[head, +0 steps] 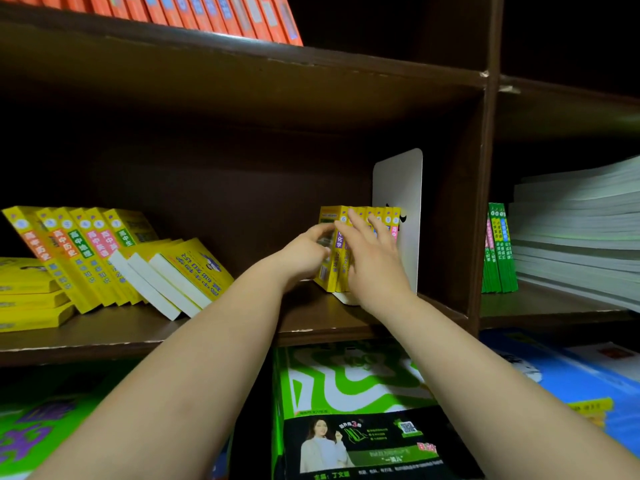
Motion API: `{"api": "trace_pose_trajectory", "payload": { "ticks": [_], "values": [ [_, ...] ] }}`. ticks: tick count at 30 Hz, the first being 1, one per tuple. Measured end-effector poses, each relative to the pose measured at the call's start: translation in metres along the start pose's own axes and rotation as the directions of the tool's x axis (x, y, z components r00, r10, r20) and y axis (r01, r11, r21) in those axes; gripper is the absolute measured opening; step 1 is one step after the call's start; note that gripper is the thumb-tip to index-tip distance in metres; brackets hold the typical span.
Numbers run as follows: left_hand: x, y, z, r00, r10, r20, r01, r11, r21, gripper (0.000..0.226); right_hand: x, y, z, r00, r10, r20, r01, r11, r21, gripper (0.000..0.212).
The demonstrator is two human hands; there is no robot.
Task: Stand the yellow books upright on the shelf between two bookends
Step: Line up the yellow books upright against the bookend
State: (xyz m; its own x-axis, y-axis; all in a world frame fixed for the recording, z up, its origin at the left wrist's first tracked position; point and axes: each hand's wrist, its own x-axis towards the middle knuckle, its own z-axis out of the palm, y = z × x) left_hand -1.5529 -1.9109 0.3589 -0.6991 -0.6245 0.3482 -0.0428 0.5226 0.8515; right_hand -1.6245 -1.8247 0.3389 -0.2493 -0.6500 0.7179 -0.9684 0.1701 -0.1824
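Observation:
Several yellow books (360, 216) stand upright on the brown shelf (311, 320), packed against a white bookend (401, 188) at the shelf's right end. My right hand (372, 258) lies flat with straight fingers over their spines. My left hand (306, 252) grips the leftmost book of that group at its left side, fingers curled on its cover. More yellow books (79, 258) lean to the left at the shelf's left part, three of them (180, 275) tipped far over with their page edges showing. A flat pile of yellow books (31, 296) lies at the far left.
Orange books (194, 12) lean on the shelf above. Right of the divider (485, 188) stand green books (498, 247) and a tall stack of pale books (575, 233). Green and blue books (349, 382) lie below the shelf edge. Bare shelf board lies between the two yellow groups.

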Motion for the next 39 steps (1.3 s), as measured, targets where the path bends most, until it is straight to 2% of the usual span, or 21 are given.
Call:
{"api": "trace_pose_trajectory", "payload": {
  "ticks": [3,9,11,14,17,19,21,23,25,27,33,39],
  "values": [
    [0.001,-0.002,-0.005,0.999,-0.014,0.032,0.014,1.0,-0.004,0.054,0.006,-0.001,-0.003,0.996,-0.085,0.038,0.09,0.984,-0.157,0.057],
    [-0.011,0.003,-0.011,1.0,-0.027,0.011,0.027,1.0,0.013,0.05,0.013,0.004,0.001,0.991,-0.074,0.114,0.11,0.927,-0.359,0.049],
    [-0.024,0.01,-0.017,0.992,0.042,-0.117,-0.031,0.995,0.097,0.045,0.013,0.005,0.004,0.991,-0.079,0.112,0.118,0.904,-0.411,0.049],
    [-0.049,0.012,-0.04,0.918,0.206,-0.338,-0.053,0.91,0.411,0.037,0.012,0.005,0.004,0.991,-0.072,0.111,0.114,0.894,-0.434,0.049],
    [-0.079,0.005,-0.079,0.788,0.293,-0.542,0.124,0.786,0.606,0.032,0.009,0.004,0.005,0.992,-0.068,0.104,0.107,0.89,-0.443,0.05],
    [-0.095,0.0,-0.104,0.745,0.256,-0.616,0.287,0.711,0.642,0.035,0.008,0.002,0.006,0.994,-0.059,0.096,0.095,0.893,-0.44,0.051],
    [-0.105,-0.004,-0.12,0.745,0.169,-0.646,0.399,0.662,0.634,0.043,0.007,0.0,0.006,0.994,-0.054,0.091,0.089,0.895,-0.437,0.052],
    [-0.108,-0.006,-0.127,0.774,0.059,-0.631,0.449,0.651,0.612,0.052,0.006,-0.001,0.006,0.995,-0.048,0.088,0.081,0.901,-0.427,0.054],
    [-0.106,-0.008,-0.128,0.804,-0.084,-0.589,0.468,0.7,0.539,0.06,0.005,-0.001,0.005,0.995,-0.044,0.092,0.079,0.905,-0.418,0.055],
    [-0.1,-0.008,-0.128,0.806,-0.153,-0.572,0.468,0.756,0.457,0.065,0.004,-0.001,0.004,0.995,-0.045,0.093,0.08,0.905,-0.417,0.055],
    [-0.088,-0.006,-0.123,0.752,-0.177,-0.635,0.5,0.781,0.375,0.077,0.005,0.002,0.006,0.995,-0.041,0.096,0.077,0.907,-0.415,0.056],
    [-0.089,-0.018,-0.119,0.74,-0.046,-0.671,0.328,0.896,0.3,0.083,0.006,0.002,0.007,0.994,-0.037,0.103,0.077,0.908,-0.412,0.058]
  ]
}}
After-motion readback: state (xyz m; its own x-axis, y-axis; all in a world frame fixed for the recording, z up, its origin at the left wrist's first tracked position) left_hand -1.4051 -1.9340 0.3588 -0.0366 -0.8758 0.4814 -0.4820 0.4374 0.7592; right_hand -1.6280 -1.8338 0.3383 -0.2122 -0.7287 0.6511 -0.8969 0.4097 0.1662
